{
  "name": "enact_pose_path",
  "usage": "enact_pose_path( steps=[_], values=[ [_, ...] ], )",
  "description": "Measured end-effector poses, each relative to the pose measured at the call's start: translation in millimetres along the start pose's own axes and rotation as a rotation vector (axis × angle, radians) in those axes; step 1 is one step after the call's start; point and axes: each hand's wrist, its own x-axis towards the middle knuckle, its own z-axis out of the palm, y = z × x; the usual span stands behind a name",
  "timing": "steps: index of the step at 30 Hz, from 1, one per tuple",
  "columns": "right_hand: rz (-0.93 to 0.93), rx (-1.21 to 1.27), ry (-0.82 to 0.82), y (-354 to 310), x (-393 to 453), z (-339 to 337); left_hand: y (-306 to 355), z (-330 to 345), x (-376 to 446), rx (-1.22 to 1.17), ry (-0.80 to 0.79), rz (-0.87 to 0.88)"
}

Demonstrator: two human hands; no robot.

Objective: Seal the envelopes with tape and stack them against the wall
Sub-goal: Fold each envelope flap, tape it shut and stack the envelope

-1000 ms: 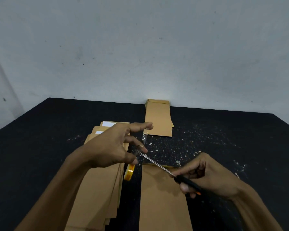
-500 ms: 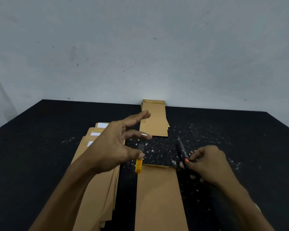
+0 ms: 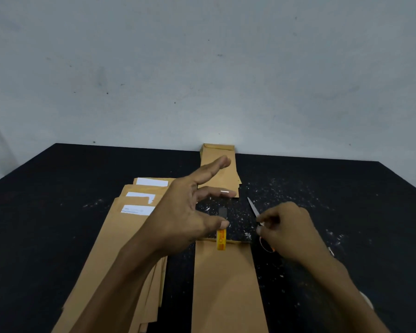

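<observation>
The left hand (image 3: 183,217) hangs spread above the black tabletop (image 3: 46,224), fingers splayed wide, while its thumb and a finger pinch a short strip of clear tape (image 3: 222,211) that looks dark against the table. Directly below that pinch hangs the small yellow roll of tape (image 3: 221,239), edge-on, over the top edge of the single brown paper envelope (image 3: 226,284) lying lengthwise toward the person. To the right of the strip, the right hand (image 3: 286,231) is curled around the handles of a pair of scissors with orange grips (image 3: 257,217), blades pointing away toward the wall. Left of the spread hand, partly under its forearm, sits a fanned pile of brown envelopes with white labels (image 3: 130,224). Beyond the fingertips, a small stack of brown envelopes (image 3: 220,164) lies with its far end against the pale wall (image 3: 202,68).
</observation>
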Motion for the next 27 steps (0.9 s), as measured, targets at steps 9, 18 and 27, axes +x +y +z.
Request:
enact_pose_path(
  steps=[9,18,27],
  values=[
    [-0.14,1.037,-0.366,-27.3,-17.6,-1.5,-6.5,10.8,5.8,-0.048,-0.021,-0.017],
    [-0.047,1.237,0.11,-36.3,-15.6,7.4,-20.6,3.2,3.6,-0.042,0.344,-0.023],
    [0.214,1.011,0.253,-34.1,22.4,39.4,-50.1,33.0,8.6,0.747,0.258,-0.032]
  ],
)
